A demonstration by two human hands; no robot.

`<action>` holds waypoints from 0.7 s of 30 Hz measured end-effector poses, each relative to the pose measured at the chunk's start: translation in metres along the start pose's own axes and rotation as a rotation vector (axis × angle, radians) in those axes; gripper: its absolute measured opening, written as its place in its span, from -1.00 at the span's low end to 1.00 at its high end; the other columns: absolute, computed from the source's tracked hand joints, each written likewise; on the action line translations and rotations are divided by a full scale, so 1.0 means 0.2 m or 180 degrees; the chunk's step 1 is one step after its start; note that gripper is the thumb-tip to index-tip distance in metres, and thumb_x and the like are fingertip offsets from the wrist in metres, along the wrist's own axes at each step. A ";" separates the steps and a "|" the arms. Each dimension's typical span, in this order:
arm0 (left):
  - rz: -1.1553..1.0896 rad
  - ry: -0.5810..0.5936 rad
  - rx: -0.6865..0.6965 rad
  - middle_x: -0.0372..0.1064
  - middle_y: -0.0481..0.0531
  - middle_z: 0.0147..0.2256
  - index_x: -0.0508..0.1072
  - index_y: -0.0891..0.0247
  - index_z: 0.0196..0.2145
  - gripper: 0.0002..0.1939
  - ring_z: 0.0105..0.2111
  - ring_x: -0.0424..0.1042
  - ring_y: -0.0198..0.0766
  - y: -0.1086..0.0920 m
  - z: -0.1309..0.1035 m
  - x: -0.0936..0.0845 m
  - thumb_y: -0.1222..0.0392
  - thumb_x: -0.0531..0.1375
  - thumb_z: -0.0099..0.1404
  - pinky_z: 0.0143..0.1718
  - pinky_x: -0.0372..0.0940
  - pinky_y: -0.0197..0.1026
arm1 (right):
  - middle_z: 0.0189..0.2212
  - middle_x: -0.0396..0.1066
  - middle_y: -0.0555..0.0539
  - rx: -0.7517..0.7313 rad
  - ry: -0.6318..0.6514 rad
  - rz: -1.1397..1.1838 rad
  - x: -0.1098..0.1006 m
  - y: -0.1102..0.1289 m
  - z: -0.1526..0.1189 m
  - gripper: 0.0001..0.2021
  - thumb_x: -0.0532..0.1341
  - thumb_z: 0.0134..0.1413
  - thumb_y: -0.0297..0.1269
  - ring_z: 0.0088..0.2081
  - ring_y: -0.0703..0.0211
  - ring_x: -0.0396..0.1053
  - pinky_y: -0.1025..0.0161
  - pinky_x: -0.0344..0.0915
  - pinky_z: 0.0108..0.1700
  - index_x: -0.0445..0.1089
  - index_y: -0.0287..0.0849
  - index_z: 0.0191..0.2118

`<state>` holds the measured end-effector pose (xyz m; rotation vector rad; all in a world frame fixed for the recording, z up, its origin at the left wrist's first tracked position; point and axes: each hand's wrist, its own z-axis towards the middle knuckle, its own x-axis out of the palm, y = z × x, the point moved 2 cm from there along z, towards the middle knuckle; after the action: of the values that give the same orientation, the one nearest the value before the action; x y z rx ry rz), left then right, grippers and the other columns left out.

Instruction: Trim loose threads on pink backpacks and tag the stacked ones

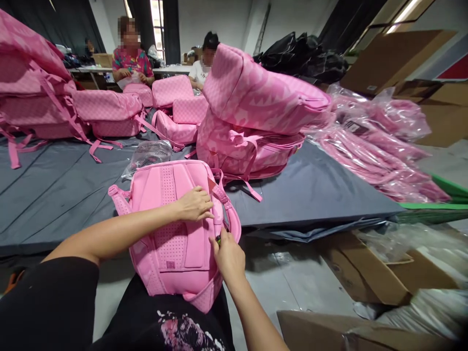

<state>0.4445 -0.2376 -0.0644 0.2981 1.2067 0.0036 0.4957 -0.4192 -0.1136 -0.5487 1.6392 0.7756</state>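
Note:
A pink backpack (171, 195) leans against the table edge over my lap, its padded back panel facing me and a shoulder strap hanging on each side. My left hand (195, 204) lies across the upper right of that panel, its fingers curled on the fabric at the side edge. Just below, my right hand (231, 256) is closed beside the right strap (232, 217). A small black-and-green object (218, 239) pokes out between its thumb and fingers; most of it is hidden, so its kind is unclear.
Two stacked pink backpacks (252, 107) stand ahead, with more pink bags (109, 109) to the left. A clear plastic bag (148, 155) lies on the grey-covered table (73, 195). Plastic-wrapped pink bags (373, 146) and open cartons (365, 273) are at right. Two people sit opposite.

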 end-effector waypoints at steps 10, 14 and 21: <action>0.0153 0.0090 0.0716 0.37 -0.01 -0.46 0.42 0.22 -0.43 -0.56 -0.28 0.25 -0.17 0.20 -0.01 -0.02 -0.18 0.06 0.38 0.15 -0.10 -0.01 | -0.09 0.46 -0.18 0.0013 -0.0087 -0.0056 0.02 0.01 0.01 -0.61 0.06 0.34 -0.10 -0.19 0.04 0.53 0.26 0.31 -0.36 0.25 -0.20 0.16; 0.0198 0.0125 0.0801 0.38 0.04 -0.39 0.42 0.22 -0.38 -0.58 -0.25 0.24 -0.15 0.25 -0.04 -0.05 -0.16 0.04 0.39 0.16 -0.10 -0.01 | -0.08 0.45 -0.17 -0.0006 -0.0093 -0.0044 0.02 0.00 0.02 -0.59 0.04 0.35 -0.09 -0.20 0.04 0.53 0.25 0.32 -0.37 0.24 -0.19 0.17; 0.0205 0.0166 0.0694 0.37 0.05 -0.37 0.43 0.22 -0.35 -0.58 -0.32 0.21 -0.16 0.23 -0.04 -0.03 -0.15 0.02 0.41 -0.15 0.02 -0.06 | -0.08 0.45 -0.19 -0.0038 -0.0011 -0.0108 0.03 -0.01 0.03 -0.60 0.03 0.36 -0.10 -0.20 0.06 0.53 0.26 0.32 -0.37 0.25 -0.19 0.18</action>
<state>0.4417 -0.1917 -0.0513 0.5305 1.2507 -0.0650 0.4995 -0.4158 -0.1204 -0.5820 1.6192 0.7615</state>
